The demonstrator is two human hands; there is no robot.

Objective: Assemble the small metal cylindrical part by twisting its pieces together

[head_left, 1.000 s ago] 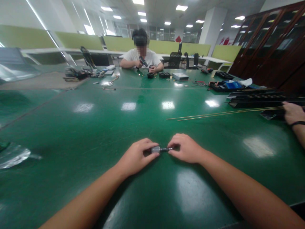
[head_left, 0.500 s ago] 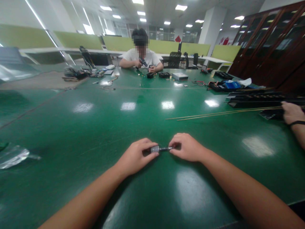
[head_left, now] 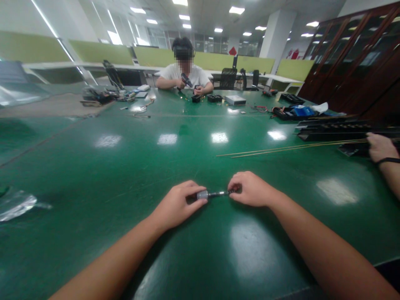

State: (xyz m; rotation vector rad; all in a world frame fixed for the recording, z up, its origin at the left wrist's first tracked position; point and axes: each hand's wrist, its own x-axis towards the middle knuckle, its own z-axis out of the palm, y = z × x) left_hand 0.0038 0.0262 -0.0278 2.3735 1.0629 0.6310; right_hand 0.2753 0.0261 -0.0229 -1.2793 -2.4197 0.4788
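Note:
Close above the green table, my left hand pinches the thick grey end of a small rod-like tool between thumb and fingers. The tool has a translucent-looking grey cylinder at the left and a thin dark shaft with a shiny section toward the right. My right hand is closed at the far end of the shaft, fingertips pinched on its dark tip. What exactly sits between those fingertips is partly hidden. The tool lies nearly level between both hands.
Two thin golden rods lie beyond my right hand, beside black metal profiles. Another person's hand rests there. Across the table, a person holds a power drill. Clear plastic wrap lies at left.
My right hand has shifted slightly right and away from my left, exposing more of the shaft. My left hand keeps its grip in place.

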